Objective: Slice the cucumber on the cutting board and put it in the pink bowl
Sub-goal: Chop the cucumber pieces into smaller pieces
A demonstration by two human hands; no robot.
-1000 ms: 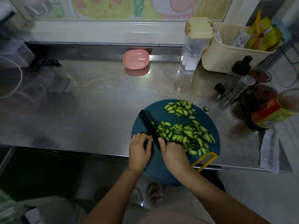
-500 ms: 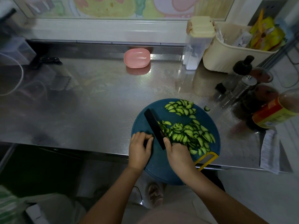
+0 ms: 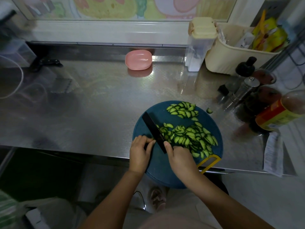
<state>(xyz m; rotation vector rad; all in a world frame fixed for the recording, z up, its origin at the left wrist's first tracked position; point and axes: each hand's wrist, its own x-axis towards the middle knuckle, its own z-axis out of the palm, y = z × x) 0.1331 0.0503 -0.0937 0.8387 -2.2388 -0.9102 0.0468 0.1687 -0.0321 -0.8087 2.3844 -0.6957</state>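
Right grip (image 3: 179, 156) closed on the black knife (image 3: 154, 133), blade down on the blue cutting board (image 3: 140, 126). Left grip (image 3: 140, 151) curled against the blade's left side; cannot tell what it holds. Cucumber slices (image 3: 191, 136) heaped right of the blade; pink bowl (image 3: 138, 60) well apart, at the table (image 3: 99, 104) back edge.

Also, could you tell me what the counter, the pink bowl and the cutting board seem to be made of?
Counter: most likely stainless steel, shiny, mirroring what stands on it. Pink bowl: probably plastic, smooth with a soft sheen and even colour. Cutting board: likely plastic, matte teal, no wood grain visible, though dim light leaves that open.
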